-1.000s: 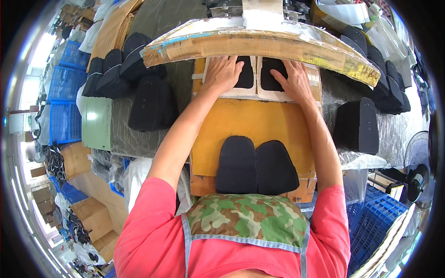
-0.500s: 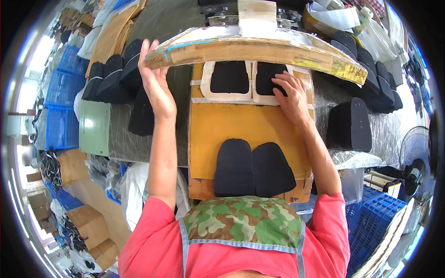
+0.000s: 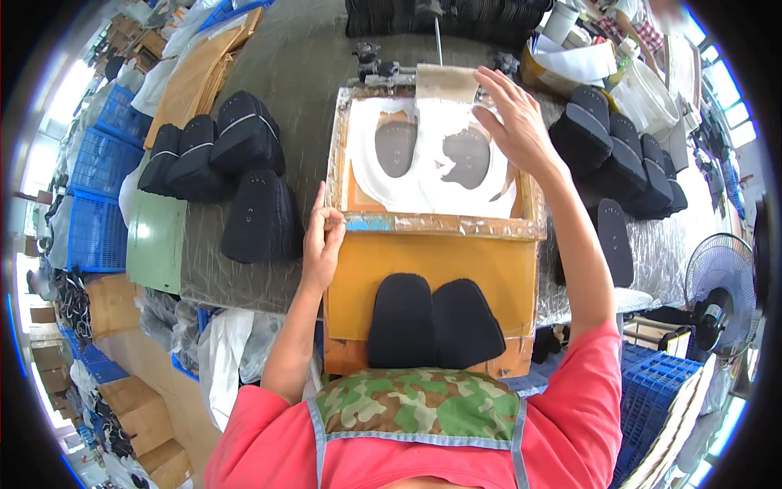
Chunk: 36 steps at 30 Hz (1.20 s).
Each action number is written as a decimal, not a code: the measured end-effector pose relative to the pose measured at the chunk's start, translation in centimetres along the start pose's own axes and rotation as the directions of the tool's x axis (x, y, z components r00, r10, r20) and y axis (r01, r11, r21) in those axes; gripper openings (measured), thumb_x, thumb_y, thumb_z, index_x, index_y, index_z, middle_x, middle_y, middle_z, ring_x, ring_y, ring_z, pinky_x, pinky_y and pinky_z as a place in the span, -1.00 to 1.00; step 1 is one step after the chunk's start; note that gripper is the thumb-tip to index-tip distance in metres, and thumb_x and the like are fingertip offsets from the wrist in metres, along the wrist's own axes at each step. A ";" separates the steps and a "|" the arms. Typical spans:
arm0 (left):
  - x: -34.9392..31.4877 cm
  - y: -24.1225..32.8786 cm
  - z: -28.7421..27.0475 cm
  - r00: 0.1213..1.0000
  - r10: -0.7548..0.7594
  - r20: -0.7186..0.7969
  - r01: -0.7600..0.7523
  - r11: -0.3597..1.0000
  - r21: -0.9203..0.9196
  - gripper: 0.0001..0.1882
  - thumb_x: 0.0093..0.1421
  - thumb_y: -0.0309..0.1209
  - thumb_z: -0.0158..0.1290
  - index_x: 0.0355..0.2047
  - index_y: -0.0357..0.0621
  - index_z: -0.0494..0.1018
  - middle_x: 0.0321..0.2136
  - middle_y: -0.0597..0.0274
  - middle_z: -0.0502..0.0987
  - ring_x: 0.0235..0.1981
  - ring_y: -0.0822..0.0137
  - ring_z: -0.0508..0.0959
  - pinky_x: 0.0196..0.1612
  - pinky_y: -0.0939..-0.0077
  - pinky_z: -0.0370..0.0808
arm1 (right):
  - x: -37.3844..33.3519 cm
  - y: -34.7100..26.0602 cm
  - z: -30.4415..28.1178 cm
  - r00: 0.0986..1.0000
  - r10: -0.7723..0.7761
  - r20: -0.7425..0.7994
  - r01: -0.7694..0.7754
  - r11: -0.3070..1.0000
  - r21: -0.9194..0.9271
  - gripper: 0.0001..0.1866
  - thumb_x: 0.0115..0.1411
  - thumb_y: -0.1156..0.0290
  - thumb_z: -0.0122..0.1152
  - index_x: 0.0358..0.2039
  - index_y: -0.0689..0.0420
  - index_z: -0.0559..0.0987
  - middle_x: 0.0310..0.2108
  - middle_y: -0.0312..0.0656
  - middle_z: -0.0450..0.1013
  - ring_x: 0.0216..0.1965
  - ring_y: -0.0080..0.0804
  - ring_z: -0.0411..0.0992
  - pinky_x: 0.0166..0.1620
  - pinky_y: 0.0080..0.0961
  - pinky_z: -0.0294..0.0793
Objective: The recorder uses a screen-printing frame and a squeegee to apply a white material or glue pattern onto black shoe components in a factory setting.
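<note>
A wooden screen-printing frame (image 3: 440, 224) lies lowered on the yellow board (image 3: 432, 253). Its mesh carries white ink around two dark foot-shaped openings. My left hand (image 3: 322, 244) is closed on the frame's near left corner, with the thumb on top. At the far edge of the frame stands a squeegee (image 3: 446, 85) with a pale, ink-stained blade. My right hand (image 3: 517, 122) is beside the squeegee's right end, fingers stretched out and apart. Two black insole-shaped pads (image 3: 436, 322) lie side by side on the board's near end.
Stacks of black pads (image 3: 248, 138) stand on the table left of the frame. More black stacks (image 3: 582, 130) stand to its right. A fan (image 3: 717, 301) is at the far right, above a blue crate (image 3: 660, 391). Tubs with white contents (image 3: 570, 61) sit at the back right.
The frame has swung down onto the board, covering the pads in the white outlines. My left hand came nearer with its corner. My right hand left the board and moved up beside the squeegee.
</note>
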<state>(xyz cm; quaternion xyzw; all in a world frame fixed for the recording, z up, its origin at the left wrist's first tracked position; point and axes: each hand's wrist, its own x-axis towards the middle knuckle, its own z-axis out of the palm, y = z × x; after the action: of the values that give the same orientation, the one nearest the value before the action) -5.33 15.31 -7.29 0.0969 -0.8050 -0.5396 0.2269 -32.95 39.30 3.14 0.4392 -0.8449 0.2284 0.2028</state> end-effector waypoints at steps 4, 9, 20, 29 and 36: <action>-0.2 -0.4 0.1 0.999 0.031 -0.019 -0.031 0.999 0.012 -0.91 0.25 -0.47 -0.07 -0.25 -0.18 0.33 0.37 -0.08 0.07 -0.03 0.34 0.44 -0.06 0.50 0.38 | 3.5 0.8 4.7 1.000 -0.016 -0.024 0.011 0.986 -0.168 -0.58 0.17 0.35 0.17 0.06 0.06 0.49 0.01 -0.14 0.42 0.14 -0.20 0.30 0.16 -0.14 0.21; -0.4 -0.6 -0.7 0.999 0.008 -0.054 -0.007 1.000 0.010 -0.92 0.25 -0.47 -0.07 -0.27 -0.18 0.34 0.36 -0.12 0.08 0.02 0.29 0.44 -0.03 0.46 0.38 | -2.2 -2.1 3.9 0.994 -0.078 0.074 0.066 0.986 0.152 -0.87 0.10 0.51 0.16 -0.30 0.09 0.57 -0.38 -0.17 0.45 -0.25 -0.11 0.42 -0.12 -0.23 0.36; 0.8 -0.3 0.1 0.992 0.121 -0.043 -0.116 0.988 0.101 -0.93 0.27 -0.47 -0.08 -0.26 -0.17 0.33 0.36 -0.14 0.07 0.07 0.27 0.43 -0.03 0.45 0.39 | -0.5 1.5 2.4 0.995 -0.058 -0.079 0.057 0.998 -0.017 -0.75 0.08 0.48 0.16 -0.19 0.15 0.57 -0.37 -0.08 0.50 -0.26 -0.05 0.46 -0.08 -0.23 0.40; -0.8 -0.5 -0.8 0.997 -0.018 -0.073 0.017 1.000 -0.006 -0.93 0.26 -0.48 -0.08 -0.26 -0.19 0.33 0.35 -0.16 0.09 0.13 0.18 0.39 0.00 0.43 0.37 | -4.1 -11.3 2.5 0.992 0.079 0.098 -0.088 0.992 0.094 -0.77 0.08 0.39 0.21 -0.21 0.13 0.53 -0.41 -0.06 0.50 -0.31 -0.05 0.48 -0.17 -0.21 0.43; 0.5 0.0 0.6 0.999 0.043 -0.019 -0.044 0.999 -0.018 -0.93 0.27 -0.49 -0.07 -0.25 -0.19 0.33 0.33 -0.28 0.07 0.28 0.12 0.28 0.12 0.39 0.29 | 5.4 -5.8 8.9 0.997 0.080 0.021 -0.082 0.994 0.078 -0.76 0.06 0.46 0.18 -0.22 0.19 0.56 -0.33 0.00 0.55 -0.24 0.03 0.52 -0.17 -0.21 0.47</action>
<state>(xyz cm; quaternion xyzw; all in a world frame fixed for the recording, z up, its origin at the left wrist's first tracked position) -6.04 15.58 -7.33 0.0824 -0.7999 -0.5408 0.2470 -32.22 27.76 0.02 0.4143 -0.8541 0.2656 0.1681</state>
